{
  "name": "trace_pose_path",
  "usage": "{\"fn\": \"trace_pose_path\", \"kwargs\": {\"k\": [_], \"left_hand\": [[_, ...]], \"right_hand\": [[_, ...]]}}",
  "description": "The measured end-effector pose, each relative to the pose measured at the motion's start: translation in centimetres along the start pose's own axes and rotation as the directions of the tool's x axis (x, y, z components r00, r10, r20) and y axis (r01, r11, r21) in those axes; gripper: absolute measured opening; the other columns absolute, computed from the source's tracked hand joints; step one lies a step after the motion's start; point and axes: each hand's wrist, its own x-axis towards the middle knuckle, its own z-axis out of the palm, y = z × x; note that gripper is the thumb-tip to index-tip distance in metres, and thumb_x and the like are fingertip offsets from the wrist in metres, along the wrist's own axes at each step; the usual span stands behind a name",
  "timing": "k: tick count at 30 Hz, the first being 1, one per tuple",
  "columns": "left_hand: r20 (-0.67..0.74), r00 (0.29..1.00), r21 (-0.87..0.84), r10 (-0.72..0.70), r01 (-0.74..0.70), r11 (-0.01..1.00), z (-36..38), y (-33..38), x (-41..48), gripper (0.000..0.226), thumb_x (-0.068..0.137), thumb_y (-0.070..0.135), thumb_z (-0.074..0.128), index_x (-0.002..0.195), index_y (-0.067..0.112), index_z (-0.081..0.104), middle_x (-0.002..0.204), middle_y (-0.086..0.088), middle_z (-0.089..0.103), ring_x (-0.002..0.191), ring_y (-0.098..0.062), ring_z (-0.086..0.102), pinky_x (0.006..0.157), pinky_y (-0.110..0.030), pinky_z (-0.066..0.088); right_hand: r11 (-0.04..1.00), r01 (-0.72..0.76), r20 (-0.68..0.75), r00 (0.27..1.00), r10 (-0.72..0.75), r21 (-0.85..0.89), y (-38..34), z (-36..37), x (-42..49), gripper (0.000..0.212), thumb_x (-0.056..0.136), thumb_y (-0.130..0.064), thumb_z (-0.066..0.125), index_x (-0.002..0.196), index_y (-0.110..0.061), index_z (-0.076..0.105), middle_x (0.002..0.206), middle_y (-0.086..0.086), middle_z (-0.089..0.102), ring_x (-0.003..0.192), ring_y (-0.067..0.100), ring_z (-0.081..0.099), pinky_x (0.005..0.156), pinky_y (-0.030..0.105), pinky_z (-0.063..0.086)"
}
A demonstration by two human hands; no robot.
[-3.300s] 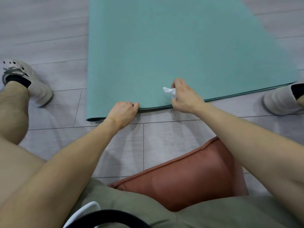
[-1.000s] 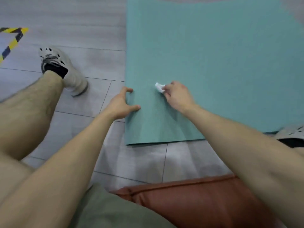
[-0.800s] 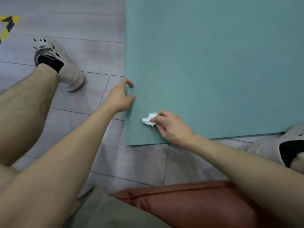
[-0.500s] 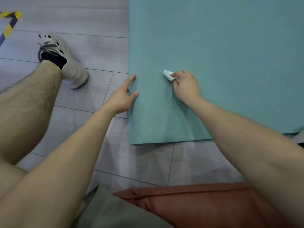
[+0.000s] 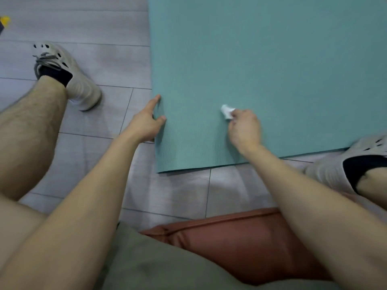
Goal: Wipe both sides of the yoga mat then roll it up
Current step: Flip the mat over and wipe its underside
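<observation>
One reddish-brown cushion (image 5: 240, 233) lies nearest, against olive shorts (image 5: 167, 266), on a grey tiled floor (image 5: 178, 191). Beyond it the teal yoga mat (image 5: 272, 59) lies flat and unrolled on the tiles, its near edge running slightly askew. The left hand (image 5: 146, 122) rests at the mat's left edge, index finger straight along the edge and thumb on top. The right hand (image 5: 244, 130), fingers curled, pinches a small white wipe (image 5: 227, 111) against the mat near its front corner. A pale shoe (image 5: 69, 76) sits left of the mat; another (image 5: 335, 164) meets its near right edge.
</observation>
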Motion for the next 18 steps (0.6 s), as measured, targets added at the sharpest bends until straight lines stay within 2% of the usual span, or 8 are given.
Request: {"fn": "trace_pose_path", "kwargs": {"k": [1, 3, 5, 8, 11, 13, 16, 18], "left_hand": [[0.030, 0.999, -0.021, -0.023, 0.024, 1.000, 0.0, 0.3, -0.5, 0.080, 0.101, 0.031, 0.064, 0.160, 0.057, 0.018, 0.133, -0.008, 0.059, 0.111, -0.033, 0.064, 0.082, -0.052, 0.065], [0.104, 0.993, -0.009, -0.051, 0.052, 0.999, 0.3, 0.3, -1.4, 0.093, 0.095, 0.025, 0.074, 0.161, 0.057, 0.016, 0.133, -0.008, 0.057, 0.109, -0.031, 0.065, 0.073, -0.048, 0.067], [0.162, 0.985, 0.047, -0.058, 0.051, 0.998, 0.7, 0.1, -2.5, 0.101, 0.092, 0.021, 0.078, 0.161, 0.057, 0.014, 0.128, -0.007, 0.056, 0.106, -0.030, 0.065, 0.069, -0.044, 0.067], [0.166, 0.985, 0.042, -0.054, 0.048, 0.998, 1.0, -0.3, -3.3, 0.101, 0.095, 0.018, 0.077, 0.162, 0.057, 0.012, 0.130, -0.005, 0.050, 0.109, -0.030, 0.062, 0.068, -0.041, 0.066], [0.160, 0.986, 0.010, -0.054, 0.053, 0.999, 0.8, -0.1, -3.3, 0.100, 0.095, 0.016, 0.076, 0.162, 0.056, 0.013, 0.131, -0.004, 0.048, 0.110, -0.031, 0.060, 0.064, -0.038, 0.065], [0.152, 0.987, 0.025, -0.060, 0.057, 0.998, 0.8, -0.2, -3.1, 0.100, 0.094, 0.018, 0.077, 0.162, 0.056, 0.014, 0.129, -0.006, 0.051, 0.106, -0.029, 0.061, 0.061, -0.035, 0.063], [0.136, 0.988, 0.047, -0.069, 0.063, 0.997, 1.0, 0.3, -3.2, 0.101, 0.093, 0.018, 0.078, 0.162, 0.056, 0.015, 0.132, -0.007, 0.054, 0.105, -0.029, 0.062, 0.059, -0.034, 0.061], [0.128, 0.989, 0.056, -0.075, 0.068, 0.996, 1.0, 1.0, -3.6, 0.100, 0.093, 0.017, 0.077, 0.162, 0.054, 0.014, 0.138, -0.006, 0.052, 0.110, -0.031, 0.061, 0.060, -0.036, 0.062]], "right_hand": [[0.995, 0.065, 0.079, 0.994, -0.071, 0.079, -1.8, 1.3, -1.9, 0.031, 0.098, -0.015, 0.057, 0.122, -0.014, 0.076, 0.115, 0.018, 0.073, 0.104, 0.037, 0.068, 0.088, 0.038, 0.052], [0.948, 0.262, 0.242, 0.922, -0.301, 0.181, -4.7, 4.1, -6.2, 0.029, 0.099, -0.022, 0.059, 0.122, -0.017, 0.076, 0.115, 0.014, 0.073, 0.103, 0.035, 0.068, 0.090, 0.040, 0.055], [0.908, 0.366, 0.277, 0.868, -0.412, 0.202, -5.4, 5.2, -8.1, 0.028, 0.098, -0.021, 0.059, 0.122, -0.020, 0.074, 0.111, 0.012, 0.066, 0.100, 0.039, 0.067, 0.088, 0.045, 0.055], [0.931, 0.344, 0.268, 0.892, -0.364, 0.119, -2.8, 3.2, -5.8, 0.030, 0.098, -0.018, 0.055, 0.122, -0.020, 0.073, 0.107, 0.012, 0.061, 0.099, 0.039, 0.065, 0.087, 0.045, 0.054], [0.979, 0.201, 0.151, 0.970, -0.192, -0.045, 2.7, -0.2, -2.3, 0.032, 0.099, -0.015, 0.052, 0.124, -0.020, 0.071, 0.110, 0.015, 0.059, 0.099, 0.040, 0.064, 0.086, 0.041, 0.051], [0.985, 0.136, 0.099, 0.987, -0.125, -0.108, 5.8, -1.8, -1.5, 0.032, 0.100, -0.016, 0.052, 0.127, -0.020, 0.070, 0.115, 0.017, 0.058, 0.100, 0.042, 0.063, 0.087, 0.041, 0.050], [0.983, 0.138, 0.175, 0.978, -0.116, -0.118, 6.0, -2.1, -2.5, 0.033, 0.098, -0.014, 0.054, 0.126, -0.026, 0.069, 0.117, 0.013, 0.056, 0.102, 0.041, 0.063, 0.090, 0.041, 0.052], [0.968, 0.234, 0.280, 0.939, -0.200, -0.095, 4.0, -1.4, -3.0, 0.034, 0.096, -0.012, 0.057, 0.124, -0.028, 0.070, 0.120, 0.010, 0.060, 0.110, 0.036, 0.063, 0.092, 0.038, 0.052]]}}
